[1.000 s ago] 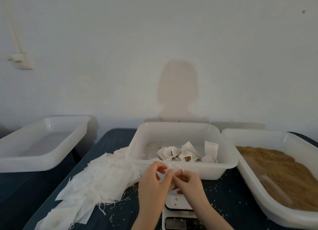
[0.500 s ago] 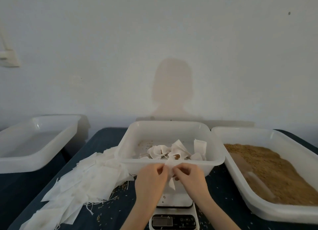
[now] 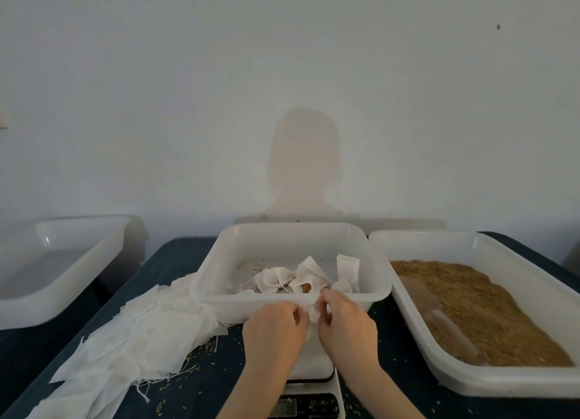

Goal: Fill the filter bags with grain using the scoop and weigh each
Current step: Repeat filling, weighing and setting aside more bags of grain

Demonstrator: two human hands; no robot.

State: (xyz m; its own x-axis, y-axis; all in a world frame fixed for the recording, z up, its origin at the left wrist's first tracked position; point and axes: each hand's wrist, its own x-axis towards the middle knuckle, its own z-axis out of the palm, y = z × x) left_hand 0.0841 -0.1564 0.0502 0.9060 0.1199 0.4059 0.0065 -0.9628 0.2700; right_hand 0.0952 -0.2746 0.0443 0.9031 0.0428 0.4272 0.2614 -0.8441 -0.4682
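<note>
head view: left hand point(image 3: 272, 331) and right hand point(image 3: 348, 324) meet above the scale point(image 3: 314, 368), fingers pinched shut on one small white filter bag point(image 3: 311, 312) between them — just in front of the middle tub point(image 3: 292, 302), which holds filled bags point(image 3: 301, 277). at 3 o'clock the grain point(image 3: 477, 305) tub holds a half-buried scoop point(image 3: 439, 318); at 9 o'clock empty bags point(image 3: 135, 340) lie heaped on the bench point(image 3: 201, 387).

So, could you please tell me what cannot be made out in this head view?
- Scale reading: display cut off by the bottom edge, too blurred to read.
- Filter bag contents: hidden by the left hand and right hand.
- Scoop: pale and half buried in grain, shape unclear.
</note>
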